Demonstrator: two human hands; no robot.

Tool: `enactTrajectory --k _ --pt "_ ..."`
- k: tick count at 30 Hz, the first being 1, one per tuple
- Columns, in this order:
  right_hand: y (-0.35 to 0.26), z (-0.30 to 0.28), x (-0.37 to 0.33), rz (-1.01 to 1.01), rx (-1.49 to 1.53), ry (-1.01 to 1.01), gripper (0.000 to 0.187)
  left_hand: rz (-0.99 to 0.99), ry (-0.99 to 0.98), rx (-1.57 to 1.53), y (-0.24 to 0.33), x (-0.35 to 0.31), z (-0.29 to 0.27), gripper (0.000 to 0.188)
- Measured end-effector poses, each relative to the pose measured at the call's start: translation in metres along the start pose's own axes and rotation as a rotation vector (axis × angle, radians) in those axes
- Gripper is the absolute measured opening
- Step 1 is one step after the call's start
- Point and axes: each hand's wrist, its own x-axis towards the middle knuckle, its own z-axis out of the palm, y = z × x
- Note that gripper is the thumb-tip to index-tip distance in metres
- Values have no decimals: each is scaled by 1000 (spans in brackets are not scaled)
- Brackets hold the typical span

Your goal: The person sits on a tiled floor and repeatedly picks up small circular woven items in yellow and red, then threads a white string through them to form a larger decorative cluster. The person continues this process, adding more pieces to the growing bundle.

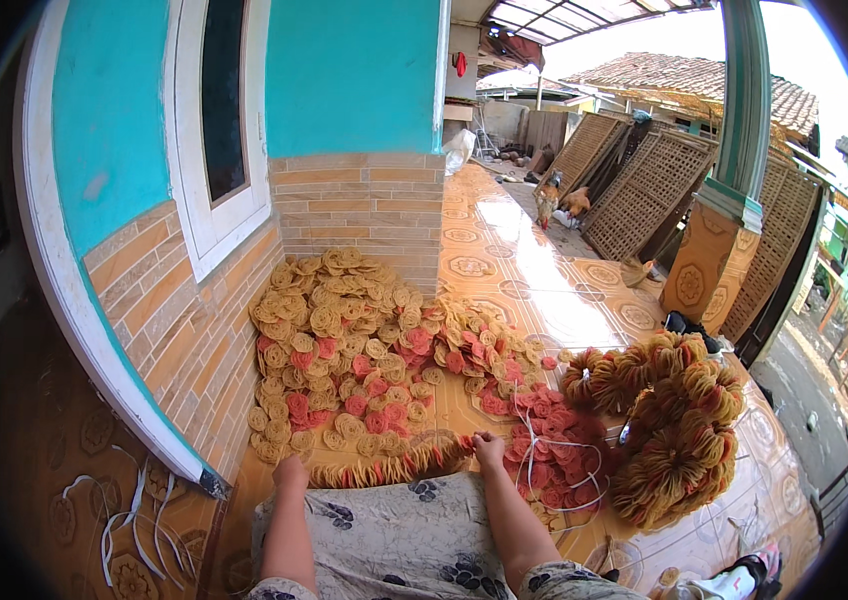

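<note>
A long row of thin, round, lacy crackers (394,466), mostly yellow with some red, stretches across my lap. Closed at its left end is my left hand (292,474), with the fingers largely hidden. My right hand (489,450) pinches the right end, where red pieces show by the fingertips. Beyond the row lies a big heap of loose yellow crackers (339,310), mixed with red ones and piled against the wall. Close to my right hand is a pile of red crackers (549,440) with white plastic strips (534,438) lying over it.
Thick bundled rings of crackers (679,465) rest on the tiled floor at right. More white strips (134,515) lie at lower left. A tiled pillar (709,270) and woven racks (649,190) stand farther back, with chickens (549,198) beside them. A brick-faced wall (359,205) borders the heap.
</note>
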Motion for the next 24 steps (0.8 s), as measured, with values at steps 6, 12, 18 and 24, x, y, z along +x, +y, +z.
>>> enactTrajectory --k 6,12,18,24 --pt "-9 -2 -3 57 -28 5 15 -136 129 -4 -30 -11 -14 22" --pt "-58 -5 -21 -129 -391 124 22 -96 -17 -489 -93 -13 3 27" --pt "-179 0 -49 -605 -468 -40 17 -145 -1 -398 -82 -11 -6 27" --pt "-293 18 -91 -826 -276 -126 11 -127 -130 -654 -86 15 13 28"
